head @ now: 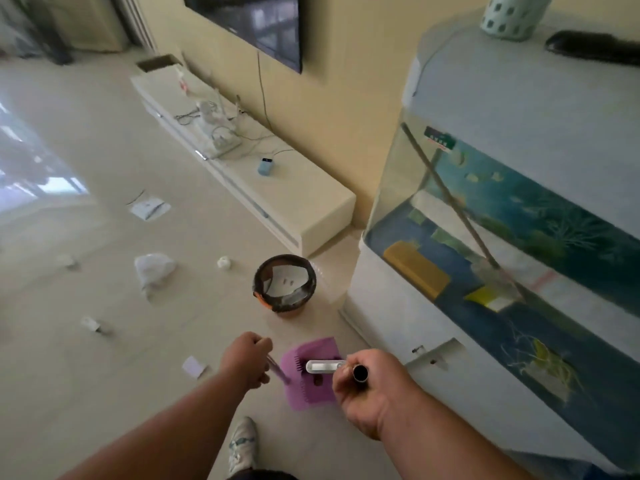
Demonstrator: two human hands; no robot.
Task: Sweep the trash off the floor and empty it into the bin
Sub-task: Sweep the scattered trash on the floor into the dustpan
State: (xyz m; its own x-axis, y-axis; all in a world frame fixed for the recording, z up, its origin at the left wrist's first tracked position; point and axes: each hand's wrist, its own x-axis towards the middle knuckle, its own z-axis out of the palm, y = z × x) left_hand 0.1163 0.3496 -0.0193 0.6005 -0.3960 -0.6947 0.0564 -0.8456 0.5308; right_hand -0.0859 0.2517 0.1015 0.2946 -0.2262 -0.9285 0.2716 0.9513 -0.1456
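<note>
My left hand [248, 361] is closed around a thin broom handle [277, 370] that slants down to the floor. My right hand [367, 389] grips the dark tube end of the dustpan handle [360, 373]. Below both hands the pink dustpan [311, 374] with a comb edge rests on the floor. A round bin [284, 285] with a dark liner stands just beyond it and holds white paper. Trash lies scattered on the pale floor: a crumpled white bag [152, 270], a small wad [224, 262], paper scraps [90, 323] [194, 366] and a flat sheet [149, 207].
A fish tank on a white cabinet [502, 258] fills the right side. A low white TV bench [249, 174] with cables and devices runs along the yellow wall under a screen [256, 26]. My shoe [242, 445] is at the bottom.
</note>
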